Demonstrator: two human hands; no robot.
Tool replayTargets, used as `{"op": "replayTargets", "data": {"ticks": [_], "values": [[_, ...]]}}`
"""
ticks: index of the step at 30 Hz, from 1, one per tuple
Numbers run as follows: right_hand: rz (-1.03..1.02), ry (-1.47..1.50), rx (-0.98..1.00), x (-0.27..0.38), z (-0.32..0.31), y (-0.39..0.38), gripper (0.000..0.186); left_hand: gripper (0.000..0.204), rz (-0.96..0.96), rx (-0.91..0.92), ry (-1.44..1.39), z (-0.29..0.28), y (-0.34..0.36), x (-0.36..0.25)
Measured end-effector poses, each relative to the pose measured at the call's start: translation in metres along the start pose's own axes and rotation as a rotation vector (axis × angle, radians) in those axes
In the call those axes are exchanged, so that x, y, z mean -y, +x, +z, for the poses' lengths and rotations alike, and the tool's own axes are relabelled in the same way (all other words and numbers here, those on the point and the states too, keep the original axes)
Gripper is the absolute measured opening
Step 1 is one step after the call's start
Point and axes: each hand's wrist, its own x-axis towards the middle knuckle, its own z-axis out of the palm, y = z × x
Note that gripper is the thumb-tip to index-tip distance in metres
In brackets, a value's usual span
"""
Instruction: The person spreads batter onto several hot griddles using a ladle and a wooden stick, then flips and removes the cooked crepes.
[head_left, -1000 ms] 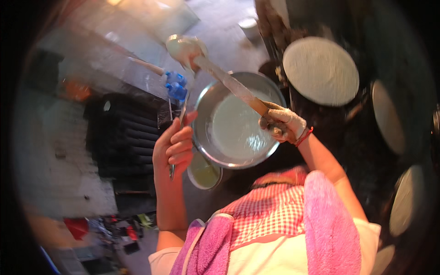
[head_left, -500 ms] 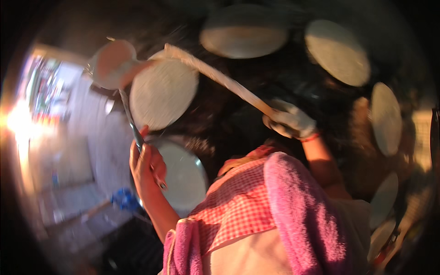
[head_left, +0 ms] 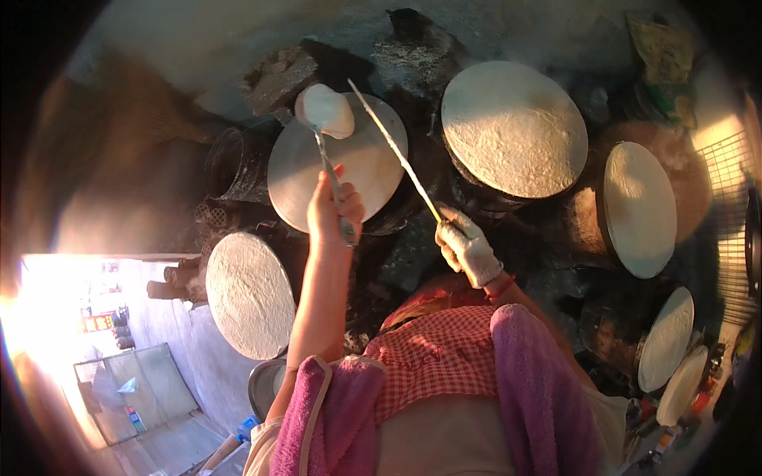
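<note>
My left hand (head_left: 336,208) is bare and closed round the handle of a metal ladle (head_left: 324,111). White batter fills and coats the ladle's bowl, which is over the far part of a smooth round griddle (head_left: 295,178). Closed on one end of a long thin stick (head_left: 390,143) is my right hand (head_left: 467,244), in a pale work glove. The stick looks crusted with pale batter along its length. It slants up and left across the griddle's right edge, its tip near the far rim; I cannot tell whether it touches the surface.
White-coated round griddles stand around me: a large one (head_left: 516,131) at far right, another (head_left: 641,210) beyond it, and one (head_left: 250,295) at left. Rusty barrel stoves (head_left: 586,226) bear some of them. A dark pot-like cylinder (head_left: 228,165) lies left of the smooth griddle. Bright daylight enters at left.
The view has shifted. Ladle and stick, earlier blurred at a white-coated griddle on the left, are now over the smooth griddle. The ladle's bowl now shows white batter. Both hands keep their holds.
</note>
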Motion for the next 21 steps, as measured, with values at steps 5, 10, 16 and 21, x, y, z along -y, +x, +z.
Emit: {"op": "replayTargets", "data": {"ticks": [5, 10, 16, 21], "values": [[0.072, -0.031, -0.109, -0.036, 0.008, 0.013, 0.039, 0.028, 0.065, -0.160, 0.183, 0.005, 0.023, 0.039], [-0.172, -0.432, -0.236, -0.053, 0.022, 0.065, 0.037, 0.016, 0.353, -0.260, 0.357, -0.037, 0.058, 0.006], [-0.079, -0.661, -0.101, -0.025, 0.099, 0.172, 0.033, 0.029, 0.387, -0.222, 0.229, -0.110, 0.011, -0.035], [-0.110, -0.576, -0.240, 0.001, 0.082, 0.129, 0.036, 0.050, 0.271, -0.156, 0.150, -0.119, -0.124, -0.083]]}}
